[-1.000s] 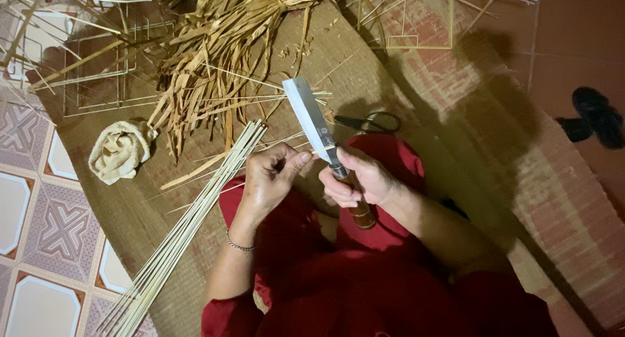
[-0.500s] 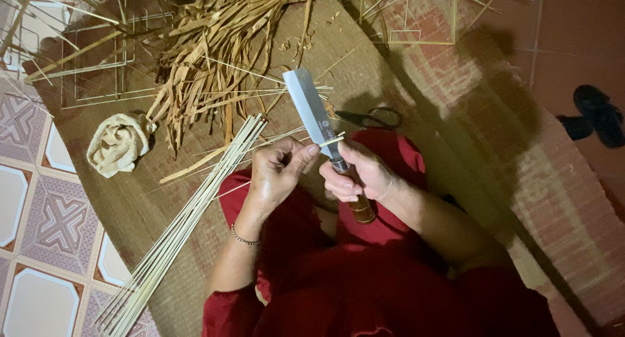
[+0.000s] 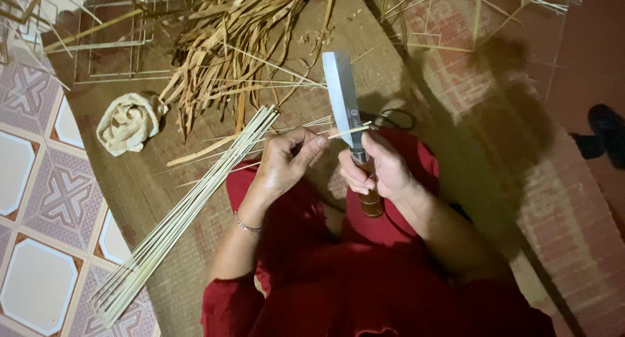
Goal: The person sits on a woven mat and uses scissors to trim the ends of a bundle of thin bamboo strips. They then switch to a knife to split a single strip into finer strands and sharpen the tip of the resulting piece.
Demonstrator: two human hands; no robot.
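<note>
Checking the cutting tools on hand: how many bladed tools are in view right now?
2. A broad knife is gripped in the right hand, blade pointing away. A pair of scissors lies on the mat just past it, partly hidden. More may lie under the bamboo scraps.

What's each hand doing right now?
Left hand: closed, pinching a thin bamboo sliver.
Right hand: closed around the knife handle, blade against the sliver.

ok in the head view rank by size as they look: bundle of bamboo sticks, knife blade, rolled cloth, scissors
1. bundle of bamboo sticks, by far the longest
2. knife blade
3. rolled cloth, shorter than the blade but bulkier, so that pair is close
4. scissors, partly hidden, size unsure
</note>
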